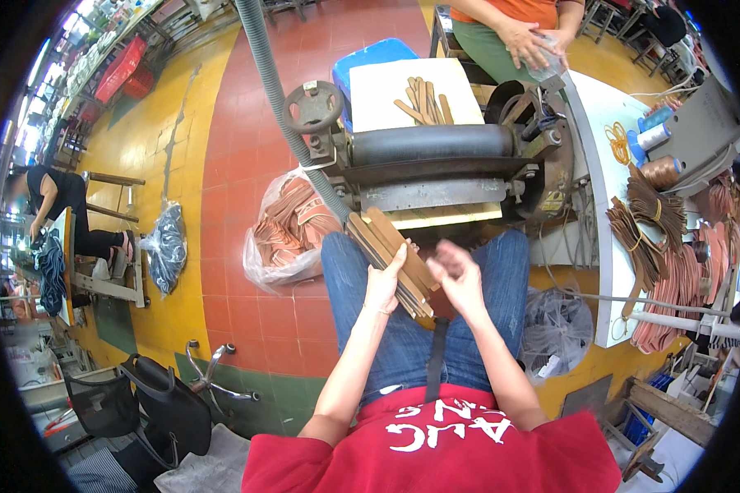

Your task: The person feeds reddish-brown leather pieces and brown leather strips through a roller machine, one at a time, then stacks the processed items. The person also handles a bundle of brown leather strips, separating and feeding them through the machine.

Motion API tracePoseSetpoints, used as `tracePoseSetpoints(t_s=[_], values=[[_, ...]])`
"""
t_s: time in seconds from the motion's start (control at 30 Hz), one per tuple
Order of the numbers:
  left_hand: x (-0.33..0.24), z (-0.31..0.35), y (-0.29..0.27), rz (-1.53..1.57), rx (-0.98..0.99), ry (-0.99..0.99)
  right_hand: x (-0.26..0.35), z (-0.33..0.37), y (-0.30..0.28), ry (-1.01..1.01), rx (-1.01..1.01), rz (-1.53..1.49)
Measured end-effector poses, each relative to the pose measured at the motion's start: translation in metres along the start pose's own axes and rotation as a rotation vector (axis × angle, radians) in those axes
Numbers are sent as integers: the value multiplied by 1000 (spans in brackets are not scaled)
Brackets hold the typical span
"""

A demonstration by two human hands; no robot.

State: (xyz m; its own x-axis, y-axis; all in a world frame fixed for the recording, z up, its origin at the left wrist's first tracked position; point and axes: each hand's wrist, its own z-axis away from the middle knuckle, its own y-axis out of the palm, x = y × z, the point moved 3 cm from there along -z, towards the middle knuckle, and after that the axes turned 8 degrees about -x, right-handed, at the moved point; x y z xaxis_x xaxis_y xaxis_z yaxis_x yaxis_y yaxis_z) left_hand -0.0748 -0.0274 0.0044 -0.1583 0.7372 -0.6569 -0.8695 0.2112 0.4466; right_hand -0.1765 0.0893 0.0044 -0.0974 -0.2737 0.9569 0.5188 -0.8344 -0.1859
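Observation:
Above my lap, my left hand [382,285] is wrapped round a stack of flat brown strips [407,267], which look like leather. The stack slants from upper left to lower right, with darker edges showing along its left side. My right hand [459,279] is just right of the stack, its fingers bent and smeared by motion, so I cannot make out whether it holds anything. In front of my knees stands a roller machine [432,146] with a dark cylinder and a handwheel [312,107]. More brown strips [423,100] lie on the pale board [374,90] behind the roller.
A grey hose [267,62] runs down by the machine's left side. Left of my knees sits a clear bag of pinkish-orange pieces [292,222]. On the right, a white table [604,271] bears bundled brown strips [637,234] and thread spools [659,172]. A co-worker's hands [534,45] are beyond the machine.

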Motion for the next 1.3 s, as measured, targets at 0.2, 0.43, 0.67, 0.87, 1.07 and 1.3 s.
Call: tracePoseSetpoints(t_s=[0.2, 0.43, 0.67, 0.87, 1.07, 1.3], values=[[10, 1, 3, 14, 48, -107, 16, 30, -12, -26, -40, 16], [11, 3, 9, 21, 37, -89, 45, 26, -16, -408, -131, 180], [10, 8, 12, -22, 78, -88, 59, 36, -12, -916, -29, 767], [8, 9, 14, -67, 32, -53, 31, 33, -20, -62, 1, 38], [9, 8, 16, -134, 52, 1, 5, 27, -20, 322, 152, -244], [8, 6, 12, 47, 203, -67, 5, -50, -20, 239, 26, -210]])
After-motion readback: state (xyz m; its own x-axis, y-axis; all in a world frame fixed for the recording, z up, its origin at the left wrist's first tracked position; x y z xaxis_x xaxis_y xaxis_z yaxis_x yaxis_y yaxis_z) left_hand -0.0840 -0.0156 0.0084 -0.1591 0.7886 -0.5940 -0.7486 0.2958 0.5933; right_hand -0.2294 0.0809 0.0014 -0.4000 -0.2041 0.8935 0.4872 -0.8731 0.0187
